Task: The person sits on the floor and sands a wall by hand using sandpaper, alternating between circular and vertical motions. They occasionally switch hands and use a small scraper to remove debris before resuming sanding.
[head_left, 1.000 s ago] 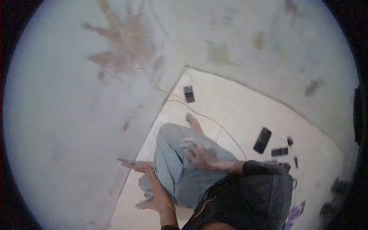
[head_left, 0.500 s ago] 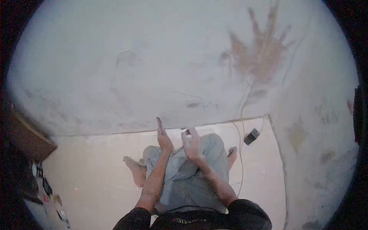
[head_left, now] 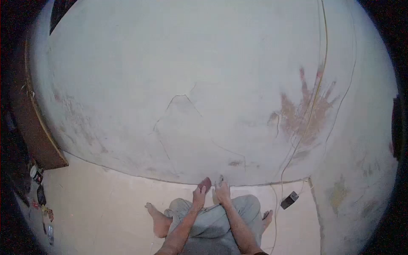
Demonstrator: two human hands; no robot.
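Observation:
My left hand (head_left: 199,198) is closed around a small, flat, dark-red piece (head_left: 205,184), too small in view to name further. It is held up in front of the wall's foot, above my lap. Close beside it on the right is my right hand (head_left: 222,194), its fingers bent together. Something greyish shows at those fingertips, but I cannot make out what it is. A narrow gap separates the two hands. Grey trousers (head_left: 214,225) cover my crossed legs beneath my forearms.
A stained, cracked wall (head_left: 127,85) rises in front. On the pale floor (head_left: 97,204) at right lies a black adapter-like box (head_left: 290,199), near a cable (head_left: 276,216). A brown board (head_left: 38,131) stands at left, with several small items, including a white container (head_left: 35,174), below it.
The view has tilted up, showing more wall. My left hand, flat and open before, is now closed on the dark-red piece. My right hand's fingers now point forward toward the wall.

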